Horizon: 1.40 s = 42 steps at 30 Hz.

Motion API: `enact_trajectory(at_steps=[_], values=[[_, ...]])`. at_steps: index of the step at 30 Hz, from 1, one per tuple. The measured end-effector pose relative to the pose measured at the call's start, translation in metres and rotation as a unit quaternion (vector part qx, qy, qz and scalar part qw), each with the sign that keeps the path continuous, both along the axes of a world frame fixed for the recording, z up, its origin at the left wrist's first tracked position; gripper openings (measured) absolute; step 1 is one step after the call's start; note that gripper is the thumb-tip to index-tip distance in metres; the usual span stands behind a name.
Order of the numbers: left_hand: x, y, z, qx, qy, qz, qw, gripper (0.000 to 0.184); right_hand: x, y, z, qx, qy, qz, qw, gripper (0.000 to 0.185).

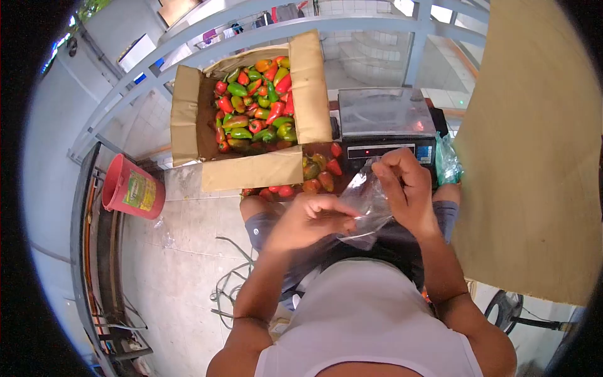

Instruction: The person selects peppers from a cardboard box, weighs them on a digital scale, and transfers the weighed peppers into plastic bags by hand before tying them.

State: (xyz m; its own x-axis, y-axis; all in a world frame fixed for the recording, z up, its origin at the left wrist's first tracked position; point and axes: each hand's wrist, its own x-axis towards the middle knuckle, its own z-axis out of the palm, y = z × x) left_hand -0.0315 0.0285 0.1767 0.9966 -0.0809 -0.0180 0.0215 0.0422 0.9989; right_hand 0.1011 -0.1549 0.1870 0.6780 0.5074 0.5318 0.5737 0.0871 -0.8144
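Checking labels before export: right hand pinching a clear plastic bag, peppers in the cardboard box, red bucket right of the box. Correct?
No: the head view shows the red bucket left of the cardboard box. Rest holds: right hand pinching a clear plastic bag, peppers in the box.

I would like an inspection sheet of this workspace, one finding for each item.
Surface: pale tiled floor.
Job's things: thin clear plastic bag; open brown cardboard box of red and green peppers; black electronic scale.
Clutter: round red plastic bucket, crumpled clear plastic.
Hands: right hand pinches the bag; left hand, blurred, is at it.
Cables: tangled dark green strands; cable or strap, cannot tell.
Surroundings: grey metal railing ahead, large flat brown board at right.
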Motion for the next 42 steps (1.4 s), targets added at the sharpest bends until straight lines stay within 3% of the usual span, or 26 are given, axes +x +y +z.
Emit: enact_trajectory(at_steps=[2,5,8,9,12,15,18,21,24,30,36,38,40,42], values=[[-0.002,0.004,-0.002,-0.011,-0.027,0.033,0.999,0.024,0.003,-0.008,0.008,-0.031,-0.082,0.011,0.996,0.008],[0.002,-0.003,0.004,-0.020,-0.033,0.079,0.996,0.021,0.007,-0.009,0.008,-0.027,-0.088,0.048,0.995,0.011],[0.008,-0.004,0.001,0.136,-0.044,0.013,0.990,0.014,0.010,-0.014,0.012,-0.050,-0.095,0.048,0.993,0.011],[0.009,-0.008,0.000,0.084,-0.015,0.026,0.996,0.006,0.010,-0.016,0.012,-0.064,-0.094,0.042,0.993,0.011],[0.011,-0.017,0.003,0.139,0.000,0.020,0.990,0.009,0.011,-0.020,0.009,-0.076,-0.071,0.051,0.993,0.010],[0.011,-0.020,-0.002,0.064,-0.008,0.009,0.998,0.020,0.013,-0.020,0.009,-0.069,-0.089,0.044,0.993,0.009],[0.007,-0.018,0.000,0.104,-0.060,0.023,0.992,0.021,0.017,-0.025,0.010,-0.079,-0.055,0.056,0.994,0.014],[0.010,-0.017,0.001,0.111,-0.006,-0.009,0.994,0.018,0.016,-0.025,0.008,-0.090,-0.045,0.077,0.992,0.013],[0.010,-0.020,-0.012,0.041,-0.030,0.038,0.998,0.018,0.019,-0.027,0.008,-0.075,-0.074,0.060,0.993,0.011],[0.003,-0.015,0.003,0.106,0.024,0.019,0.994,0.019,0.019,-0.029,0.010,-0.103,-0.059,0.066,0.991,0.011],[0.005,-0.033,-0.023,-0.055,-0.016,0.065,0.996,0.009,0.021,-0.029,0.005,-0.141,-0.002,0.095,0.985,0.014],[0.006,-0.035,-0.034,-0.061,-0.027,0.089,0.994,0.007,0.021,-0.018,0.002,-0.087,-0.069,-0.052,0.992,0.014],[0.007,-0.033,-0.050,-0.034,-0.051,0.108,0.992,0.006,0.026,-0.018,-0.012,-0.018,-0.079,-0.128,0.988,0.015],[0.010,-0.037,-0.055,-0.036,-0.070,0.150,0.986,0.013,0.035,-0.038,-0.037,0.060,-0.029,-0.127,0.990,0.018]])
